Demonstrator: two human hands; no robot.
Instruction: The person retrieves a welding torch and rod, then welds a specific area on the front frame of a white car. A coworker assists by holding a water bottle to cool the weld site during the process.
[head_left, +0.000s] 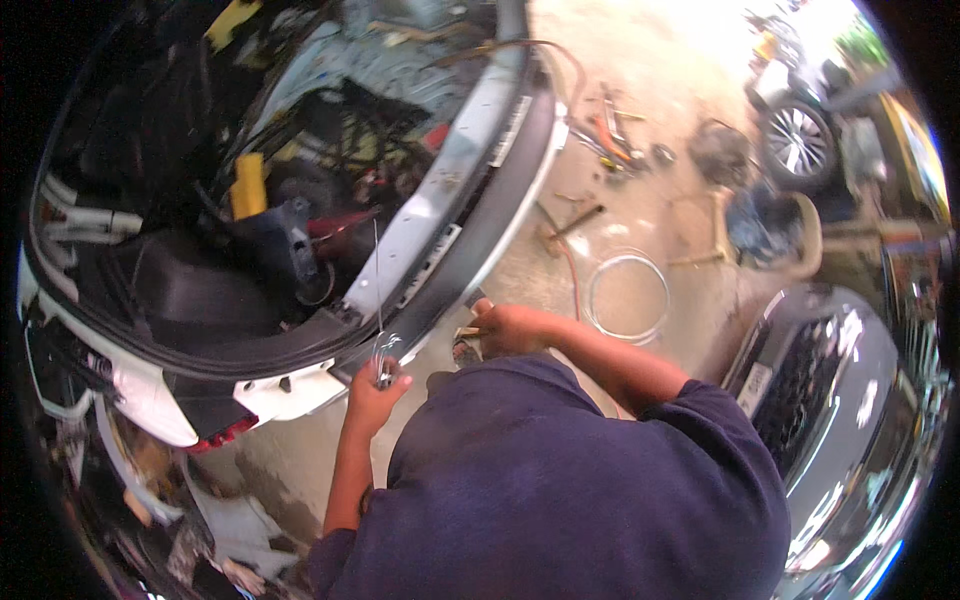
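Note:
My left hand (372, 402) is closed around the clear, shiny handle of what looks like a long screwdriver (379, 275). Its thin metal shaft points up and away, over the corner of the car's open rear. To the right, my right hand (512, 330) is closed beside the outer edge of the rear bumper (470, 275). A small dark piece shows at its fingertips, but what it grips is too unclear to name. Under the screwdriver shaft lies the car's rear sill (420, 215), with bare metal and black trim.
Inside the car are loose dark parts and a yellow piece (249, 186). On the floor at right lie scattered tools (610, 140), a coiled pale hose (628, 296) and a chair (800, 235). A dark car (840, 370) stands at right, a wheel (798, 140) beyond.

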